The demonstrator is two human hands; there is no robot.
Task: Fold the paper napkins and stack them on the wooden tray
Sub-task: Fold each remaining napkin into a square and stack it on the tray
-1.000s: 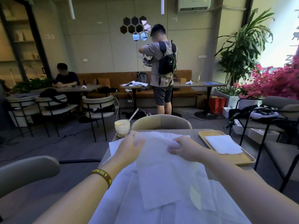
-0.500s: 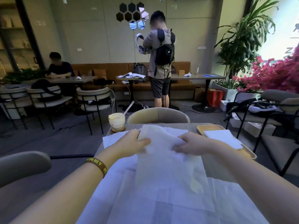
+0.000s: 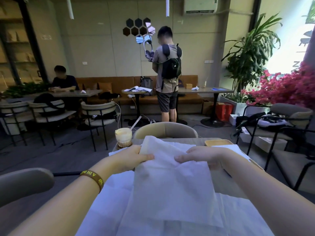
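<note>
A white paper napkin [image 3: 172,183] hangs lifted above the table, its far end bent over between my hands. My left hand [image 3: 131,157] pinches its left upper edge and my right hand [image 3: 202,155] pinches its right upper edge. Under it lie more unfolded white napkins [image 3: 109,198] spread over the table. The wooden tray [image 3: 216,142] sits at the far right of the table, partly hidden by my right wrist. On it rests a folded napkin [image 3: 237,149].
A glass of iced drink [image 3: 123,137] with a straw stands at the table's far left corner. A beige chair back [image 3: 165,130] faces me across the table, and another chair [image 3: 23,184] is at my left. Black-framed chairs [image 3: 289,126] stand to the right. Two people are farther back.
Both hands have lifted the napkin's far end off the table and drawn it toward me. The view has tilted up slightly.
</note>
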